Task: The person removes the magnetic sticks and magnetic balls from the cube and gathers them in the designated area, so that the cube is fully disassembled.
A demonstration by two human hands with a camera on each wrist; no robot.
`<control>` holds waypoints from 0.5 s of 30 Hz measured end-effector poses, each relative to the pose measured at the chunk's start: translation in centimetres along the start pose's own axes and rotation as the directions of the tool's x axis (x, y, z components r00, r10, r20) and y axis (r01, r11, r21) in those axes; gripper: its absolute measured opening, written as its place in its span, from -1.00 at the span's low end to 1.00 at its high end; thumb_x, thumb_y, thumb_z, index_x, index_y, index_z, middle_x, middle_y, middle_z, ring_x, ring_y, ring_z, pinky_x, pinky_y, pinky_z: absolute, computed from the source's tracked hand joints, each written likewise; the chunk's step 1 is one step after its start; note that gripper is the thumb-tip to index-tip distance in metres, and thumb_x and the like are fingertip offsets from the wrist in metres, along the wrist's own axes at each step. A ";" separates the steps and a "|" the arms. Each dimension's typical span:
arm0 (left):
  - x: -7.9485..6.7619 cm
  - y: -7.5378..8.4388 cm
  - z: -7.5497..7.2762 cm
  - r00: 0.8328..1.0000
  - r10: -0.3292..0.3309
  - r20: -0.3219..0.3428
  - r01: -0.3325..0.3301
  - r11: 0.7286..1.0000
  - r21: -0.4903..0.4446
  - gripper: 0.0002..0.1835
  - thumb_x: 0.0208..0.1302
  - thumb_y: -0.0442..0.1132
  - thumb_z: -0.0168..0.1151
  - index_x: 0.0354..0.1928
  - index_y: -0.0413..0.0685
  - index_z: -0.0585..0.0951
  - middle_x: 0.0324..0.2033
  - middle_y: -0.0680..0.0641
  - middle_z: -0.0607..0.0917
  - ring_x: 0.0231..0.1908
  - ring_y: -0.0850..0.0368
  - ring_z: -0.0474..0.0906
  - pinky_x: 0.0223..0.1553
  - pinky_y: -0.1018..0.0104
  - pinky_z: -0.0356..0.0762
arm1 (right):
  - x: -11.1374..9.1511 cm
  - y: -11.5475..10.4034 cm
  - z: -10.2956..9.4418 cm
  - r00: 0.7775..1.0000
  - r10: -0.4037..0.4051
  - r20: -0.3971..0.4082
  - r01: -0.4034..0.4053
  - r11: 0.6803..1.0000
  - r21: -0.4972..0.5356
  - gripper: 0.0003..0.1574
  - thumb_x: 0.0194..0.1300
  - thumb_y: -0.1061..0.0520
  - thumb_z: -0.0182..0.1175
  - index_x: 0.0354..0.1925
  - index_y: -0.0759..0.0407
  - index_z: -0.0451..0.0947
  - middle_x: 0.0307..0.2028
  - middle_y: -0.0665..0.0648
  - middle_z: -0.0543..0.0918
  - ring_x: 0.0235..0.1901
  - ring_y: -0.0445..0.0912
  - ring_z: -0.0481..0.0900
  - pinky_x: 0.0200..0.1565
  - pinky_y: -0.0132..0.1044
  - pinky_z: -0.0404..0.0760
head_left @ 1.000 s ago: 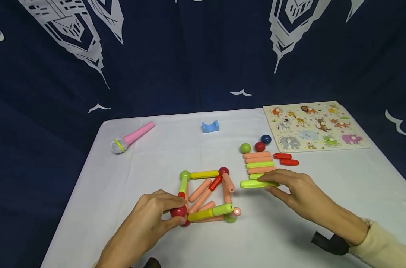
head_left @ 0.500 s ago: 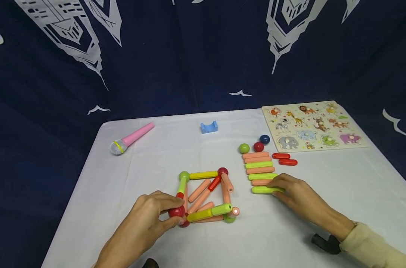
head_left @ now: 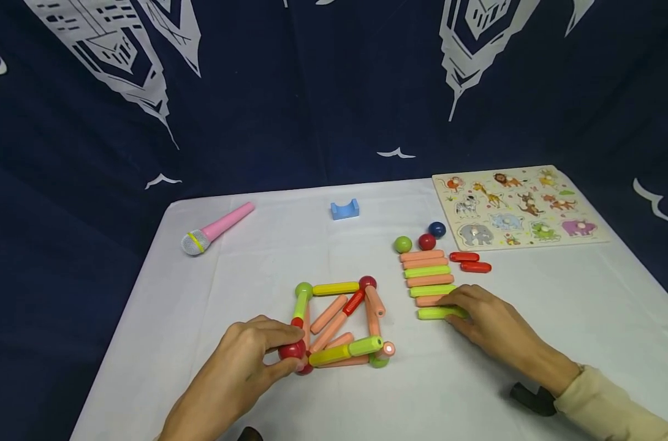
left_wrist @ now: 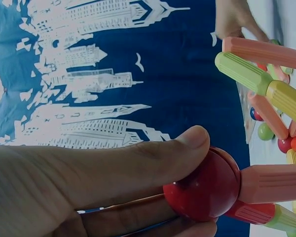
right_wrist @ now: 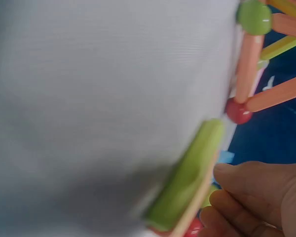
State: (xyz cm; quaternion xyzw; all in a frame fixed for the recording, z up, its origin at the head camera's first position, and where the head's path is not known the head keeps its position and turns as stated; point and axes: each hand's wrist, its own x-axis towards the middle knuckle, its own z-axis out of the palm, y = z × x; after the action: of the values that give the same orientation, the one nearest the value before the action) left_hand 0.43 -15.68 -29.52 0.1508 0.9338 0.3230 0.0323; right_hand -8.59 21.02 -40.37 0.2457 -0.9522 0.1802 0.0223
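Note:
My left hand (head_left: pixel 240 361) pinches a large red ball (left_wrist: pixel 207 185) between thumb and fingers, at the near left corner of a frame of magnetic rods and balls. That frame has a green ball (head_left: pixel 303 290), a red ball (head_left: pixel 368 282) and a yellow rod (head_left: pixel 336 288) along its far side; orange rods fill much of its middle. Over on the right, my right hand (head_left: pixel 491 324) holds a light green rod (head_left: pixel 434 313) by its right end, at the near end of a row of orange and green rods. The green rod (right_wrist: pixel 187 177) is blurred in the right wrist view.
Beyond the row lie a green ball (head_left: pixel 402 244), a red ball (head_left: pixel 427 242) and a blue ball (head_left: pixel 437 229). Two short red rods (head_left: pixel 475 267) lie beside it. An animal puzzle board (head_left: pixel 521 208), a blue cradle-shaped block (head_left: pixel 345 209) and a pink toy microphone (head_left: pixel 218 229) sit farther back.
My right hand has brought the light green rod right and nearer, to the near end of the row, uncovering an orange rod. My left hand keeps its grip on the red ball.

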 end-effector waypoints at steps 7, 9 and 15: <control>0.1 -0.1 -0.1 1.000 0.007 0.006 -0.007 1.000 0.019 -0.65 -0.07 -0.31 0.58 -0.14 -0.07 0.78 -0.24 0.08 0.77 -0.24 0.29 0.61 -0.28 0.59 0.56 | 3.2 -2.2 -0.3 0.988 -0.152 -0.026 0.154 0.965 0.212 -0.50 0.12 0.27 0.45 0.07 0.17 0.66 0.00 0.04 0.69 0.03 -0.03 0.62 0.01 -0.08 0.62; 0.1 -0.1 -0.1 1.000 0.007 0.009 -0.007 1.000 0.020 -0.65 -0.07 -0.31 0.58 -0.15 -0.07 0.78 -0.24 0.08 0.77 -0.23 0.28 0.61 -0.28 0.58 0.57 | 4.5 -2.9 0.1 0.977 -0.211 -0.023 0.211 0.950 0.229 -0.47 0.12 0.27 0.45 0.11 0.17 0.64 0.04 0.03 0.68 0.06 -0.06 0.61 0.01 -0.14 0.63; 0.1 0.0 0.1 0.999 0.031 0.010 -0.031 0.999 0.012 -0.65 -0.05 -0.35 0.56 -0.14 -0.10 0.78 -0.23 0.07 0.77 -0.19 0.27 0.63 -0.24 0.55 0.59 | 7.4 -4.3 1.7 0.925 -0.379 0.036 0.356 0.894 0.273 -0.41 0.18 0.28 0.40 0.20 0.14 0.58 0.13 0.02 0.63 0.15 -0.11 0.55 0.12 -0.19 0.56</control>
State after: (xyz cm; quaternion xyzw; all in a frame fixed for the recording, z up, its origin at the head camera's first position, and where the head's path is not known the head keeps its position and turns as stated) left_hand 0.37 -15.60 -29.55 0.1669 0.9332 0.3168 0.0308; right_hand -12.98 13.56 -39.56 0.4295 -0.8565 0.2856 -0.0184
